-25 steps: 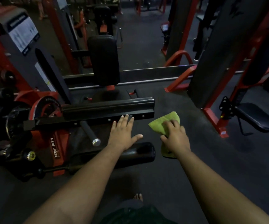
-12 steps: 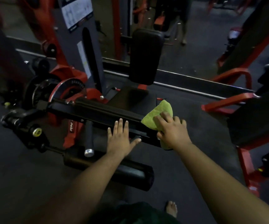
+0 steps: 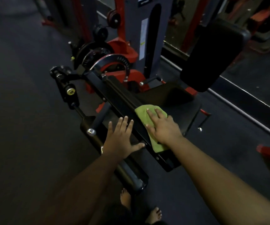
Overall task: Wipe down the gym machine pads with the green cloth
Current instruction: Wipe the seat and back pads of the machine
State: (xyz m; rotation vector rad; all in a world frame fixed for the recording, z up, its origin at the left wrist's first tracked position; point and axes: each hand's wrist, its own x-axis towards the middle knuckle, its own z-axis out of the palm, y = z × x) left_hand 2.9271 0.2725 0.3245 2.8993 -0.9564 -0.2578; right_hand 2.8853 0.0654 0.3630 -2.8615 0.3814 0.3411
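The green cloth (image 3: 148,118) lies spread over the near end of the machine's long black arm (image 3: 114,95). My right hand (image 3: 162,125) presses flat on the cloth with straight, spread fingers. My left hand (image 3: 122,138) rests flat with spread fingers just left of the arm, its thumb near the arm's edge. The black seat pad (image 3: 186,111) sits just beyond the cloth. The tall black back pad (image 3: 212,57) stands behind it. A black roller pad (image 3: 131,176) lies below my left forearm.
A red and black pivot wheel with a weight plate (image 3: 101,60) sits at the arm's far end. A chrome-tipped peg (image 3: 91,132) sticks out near my left hand. A mirror edge (image 3: 244,95) runs along the right. My bare feet (image 3: 140,207) stand on the dark floor.
The view has swung left and closer over the machine. My right hand has flattened out and now presses the cloth onto the arm instead of gripping it bunched at the arm's end.
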